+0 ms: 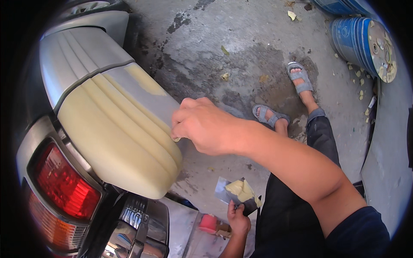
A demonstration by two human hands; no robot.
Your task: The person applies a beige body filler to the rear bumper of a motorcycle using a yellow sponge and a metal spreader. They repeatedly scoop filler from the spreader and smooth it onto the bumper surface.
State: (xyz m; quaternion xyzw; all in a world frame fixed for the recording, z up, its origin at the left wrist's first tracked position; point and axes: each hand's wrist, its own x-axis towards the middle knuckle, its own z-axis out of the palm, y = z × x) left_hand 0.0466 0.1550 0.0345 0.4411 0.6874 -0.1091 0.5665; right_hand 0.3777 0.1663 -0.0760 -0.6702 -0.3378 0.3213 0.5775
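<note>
My right hand (205,127) is closed, its fingertips at the edge of a vehicle's flared side panel (116,133). A small yellowish bit shows below the fingers; what they grip is mostly hidden. Pale yellow filler coats much of the panel, with a grey strip (142,92) bare along its upper side. Lower down, my left hand (239,220) holds a dark putty board (251,208), thumb on its near edge. A thick mound of pale yellow putty (241,189) lies on the board, and a translucent flat piece (222,189) sticks out to its left.
Beside the panel are a red tail light (66,182) and a chrome bumper (150,228). A red object (208,223) lies near the bumper. Blue drums (355,45), one smeared with dried putty, stand at the upper right. My sandalled feet (271,115) are on the stained concrete floor.
</note>
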